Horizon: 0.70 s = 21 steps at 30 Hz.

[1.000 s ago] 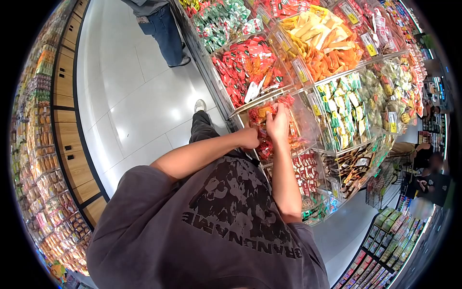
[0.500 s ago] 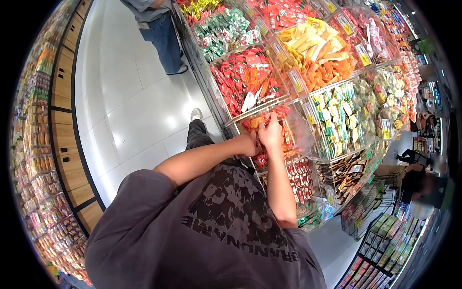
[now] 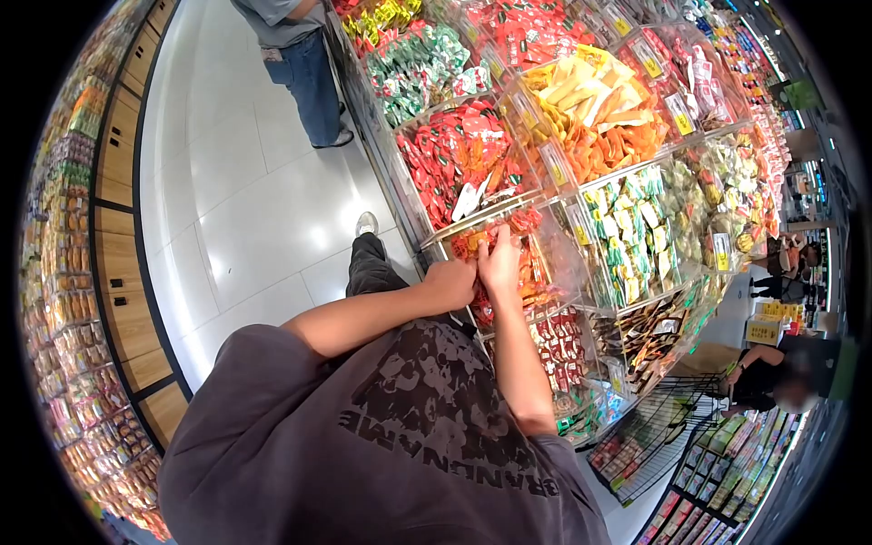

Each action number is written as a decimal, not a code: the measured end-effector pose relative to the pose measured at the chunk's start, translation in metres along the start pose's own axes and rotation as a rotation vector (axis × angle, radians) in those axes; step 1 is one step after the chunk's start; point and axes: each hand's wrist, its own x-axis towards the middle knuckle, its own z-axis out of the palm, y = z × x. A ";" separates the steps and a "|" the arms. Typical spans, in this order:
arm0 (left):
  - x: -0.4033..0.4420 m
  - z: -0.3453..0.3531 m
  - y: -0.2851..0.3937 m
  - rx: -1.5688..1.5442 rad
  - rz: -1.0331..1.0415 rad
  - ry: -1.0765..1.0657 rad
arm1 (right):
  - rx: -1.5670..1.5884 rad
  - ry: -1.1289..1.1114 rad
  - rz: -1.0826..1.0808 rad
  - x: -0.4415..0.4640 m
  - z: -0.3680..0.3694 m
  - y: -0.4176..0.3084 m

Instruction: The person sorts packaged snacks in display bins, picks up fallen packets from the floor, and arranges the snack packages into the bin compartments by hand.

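Both my hands are over a clear bin (image 3: 536, 313) of small red and orange snack packets (image 3: 536, 265). My left hand (image 3: 451, 285) is closed like a fist at the bin's near left side; what its fingers hold is hidden. Close beside it, my right hand (image 3: 500, 262) has its fingers bent together, pointing away from me over the packets. Red-orange wrapping (image 3: 468, 245) shows just beyond the two hands, and I cannot tell whether it is held or lies in the bin.
Bins of red packets (image 3: 454, 154), orange-yellow packets (image 3: 595, 109) and green-white packets (image 3: 636, 227) surround the hands. A person in jeans (image 3: 309, 86) stands along the counter at left. A wire shopping cart (image 3: 649, 436) and another person (image 3: 758, 372) are at right.
My hands stay close together over the same bin, the left a little lower and further left. At right, the cart and the person by it have come closer to the counter.
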 end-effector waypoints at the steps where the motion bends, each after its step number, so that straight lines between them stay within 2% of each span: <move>1: 0.006 0.011 -0.006 0.002 0.000 -0.005 | 0.002 0.000 0.005 -0.001 -0.003 -0.005; 3: 0.022 0.043 -0.022 -0.183 -0.096 0.383 | 0.060 -0.137 0.187 -0.002 -0.005 -0.009; 4: 0.013 -0.005 -0.002 -0.781 -0.358 -0.027 | 0.055 -0.146 0.181 -0.002 -0.003 -0.006; 5: 0.021 -0.007 -0.003 -0.781 -0.358 -0.031 | 0.054 -0.146 0.185 -0.003 -0.001 -0.003; 7: 0.036 -0.004 -0.005 -1.308 -0.449 -0.232 | -0.090 -0.038 0.085 -0.005 0.001 -0.001; 8: 0.044 -0.004 -0.005 -1.374 -0.519 -0.235 | -0.090 -0.037 0.084 -0.004 0.002 0.004; 10: 0.056 0.000 -0.008 -1.418 -0.518 -0.231 | -0.099 0.032 -0.069 -0.001 0.001 0.015; 13: 0.065 0.000 -0.006 -1.433 -0.522 -0.241 | 0.034 -0.014 -0.038 0.002 -0.003 0.025; 15: 0.070 0.000 -0.007 -1.358 -0.451 -0.293 | 0.039 0.033 -0.063 0.001 -0.007 0.025; 17: 0.071 0.001 -0.008 -1.385 -0.431 -0.277 | 0.147 0.059 0.021 -0.001 -0.012 0.021; 18: 0.071 0.003 -0.008 -1.414 -0.417 -0.261 | 0.193 0.100 -0.009 -0.002 -0.014 0.020; 21: 0.077 0.014 -0.008 -1.419 -0.463 -0.206 | 0.277 0.209 0.029 -0.002 -0.022 0.013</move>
